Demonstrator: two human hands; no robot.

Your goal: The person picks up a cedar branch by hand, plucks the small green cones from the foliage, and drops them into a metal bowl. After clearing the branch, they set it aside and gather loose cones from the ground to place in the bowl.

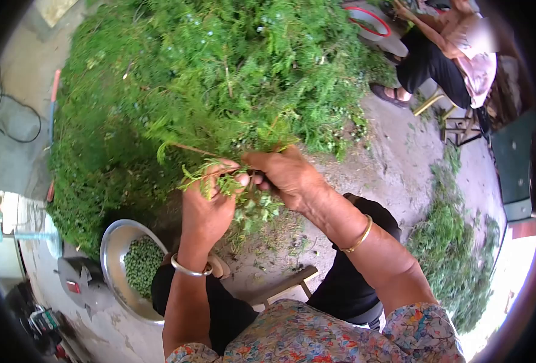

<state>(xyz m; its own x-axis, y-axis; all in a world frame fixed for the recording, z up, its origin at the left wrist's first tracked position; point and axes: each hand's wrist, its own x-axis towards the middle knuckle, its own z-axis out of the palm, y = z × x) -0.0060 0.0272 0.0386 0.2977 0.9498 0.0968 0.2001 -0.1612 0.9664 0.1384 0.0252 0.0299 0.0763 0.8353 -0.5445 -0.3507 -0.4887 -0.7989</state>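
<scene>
A green conifer sprig (257,209) with scale-like leaves is held between my two hands, above the ground in front of my knees. My left hand (210,202) is closed, its fingers and thumb pinching leafy shoots. My right hand (289,174) is curled around the stem side close by, its fingertips partly hidden. Just beyond both hands rises a big heap of cut conifer branches (207,78), some bearing pale bluish cones. At my lower left, a metal basin (112,257) holds many small green cones (144,266).
Another person (443,57) sits at the upper right near a red-rimmed basin (367,22). More cut branches (449,254) lie along the right. A pedestal fan (51,236) and a dark machine (41,320) are at the left. Leaf scraps litter the concrete floor (395,157).
</scene>
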